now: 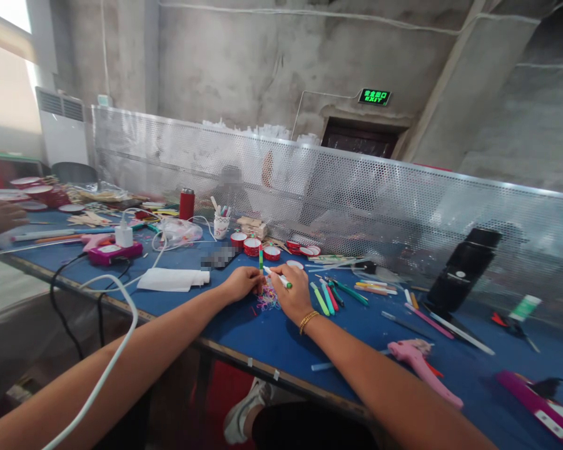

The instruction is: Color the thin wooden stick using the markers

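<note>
Over the middle of the blue table, my left hand point(243, 283) pinches a narrow upright stick point(261, 256) with green, red and white sections. My right hand point(294, 294) is closed round a white marker point(281, 279) with a green end. The marker's front end points at the stick; whether it touches is too small to tell. Below both hands lies a pile of small colourful loops point(268, 300). Right of my right hand are several markers, among them a yellow-green marker point(323, 299) and a red marker point(332, 297).
Red-and-white round pieces point(252, 245) and a paper cup of pens point(221, 225) stand behind my hands. A white paper roll point(173, 279) lies left. A pink glue gun point(422, 369) and a purple power strip point(537, 406) are at right. Another person's hand point(2, 217) shows at far left.
</note>
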The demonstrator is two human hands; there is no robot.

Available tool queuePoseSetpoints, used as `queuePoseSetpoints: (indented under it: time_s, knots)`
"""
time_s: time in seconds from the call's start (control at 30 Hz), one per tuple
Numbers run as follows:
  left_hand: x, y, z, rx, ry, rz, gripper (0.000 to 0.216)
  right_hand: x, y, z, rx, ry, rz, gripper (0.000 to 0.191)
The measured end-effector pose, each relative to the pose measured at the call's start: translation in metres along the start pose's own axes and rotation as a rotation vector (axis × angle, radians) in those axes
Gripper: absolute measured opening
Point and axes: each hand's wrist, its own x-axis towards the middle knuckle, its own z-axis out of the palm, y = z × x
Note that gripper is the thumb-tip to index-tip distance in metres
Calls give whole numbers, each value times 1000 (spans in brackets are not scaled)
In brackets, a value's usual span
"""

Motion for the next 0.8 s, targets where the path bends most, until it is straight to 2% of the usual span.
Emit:
queuePoseSetpoints:
  time_s: [0.8]
  knots:
    - [0, 1, 0, -15, -3, 30, 36, 0, 1, 2, -3, 19, -18, 19]
